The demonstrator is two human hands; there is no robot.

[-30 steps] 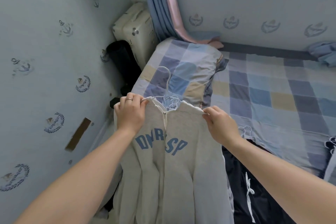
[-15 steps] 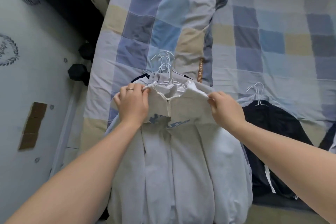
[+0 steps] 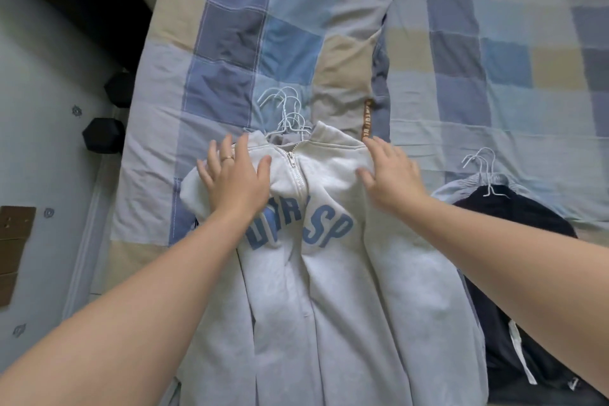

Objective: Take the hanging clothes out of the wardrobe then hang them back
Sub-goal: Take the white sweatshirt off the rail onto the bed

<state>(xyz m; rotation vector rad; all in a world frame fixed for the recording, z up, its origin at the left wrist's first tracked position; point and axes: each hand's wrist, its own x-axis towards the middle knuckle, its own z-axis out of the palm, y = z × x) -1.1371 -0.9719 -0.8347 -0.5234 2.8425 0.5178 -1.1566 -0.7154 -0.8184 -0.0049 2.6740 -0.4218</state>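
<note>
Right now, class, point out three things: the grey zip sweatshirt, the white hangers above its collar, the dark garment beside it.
grey zip sweatshirt [image 3: 329, 290], head view: front panel below the lettering.
white hangers [image 3: 285, 110], head view: the bunched hooks.
dark garment [image 3: 534, 211], head view: its upper cloth.

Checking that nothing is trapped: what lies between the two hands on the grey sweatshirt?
In the head view, only the front of the grey sweatshirt lies there: its zipper runs between the left hand and the right hand.
</note>
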